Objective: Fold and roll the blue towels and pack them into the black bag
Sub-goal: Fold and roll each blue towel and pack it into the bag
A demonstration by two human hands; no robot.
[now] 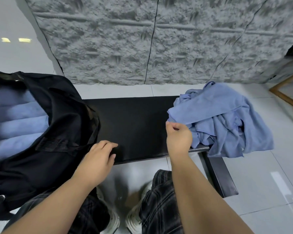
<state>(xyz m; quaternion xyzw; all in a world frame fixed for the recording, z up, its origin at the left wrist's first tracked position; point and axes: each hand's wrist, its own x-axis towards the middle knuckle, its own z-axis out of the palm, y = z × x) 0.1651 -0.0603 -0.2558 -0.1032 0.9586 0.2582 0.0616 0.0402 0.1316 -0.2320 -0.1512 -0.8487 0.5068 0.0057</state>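
At right of frame, pile of blue towels (223, 119) heaped on right end of black desk (137, 125), part draped over edge. Towel edge pinched by curled fingers (173, 128) of right hand (178, 137). Left hand (98, 156) laid on desk front edge at lower centre, fingers relaxed, nothing held. Black bag (57, 119) seen open at left; rolled towels (19, 124) packed inside.

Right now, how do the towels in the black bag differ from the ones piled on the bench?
The towels in the black bag are rolled and lie side by side; the pile on the bench is loose and crumpled. The bagged ones sit untouched, while the right hand pinches the pile's edge. Both are blue.
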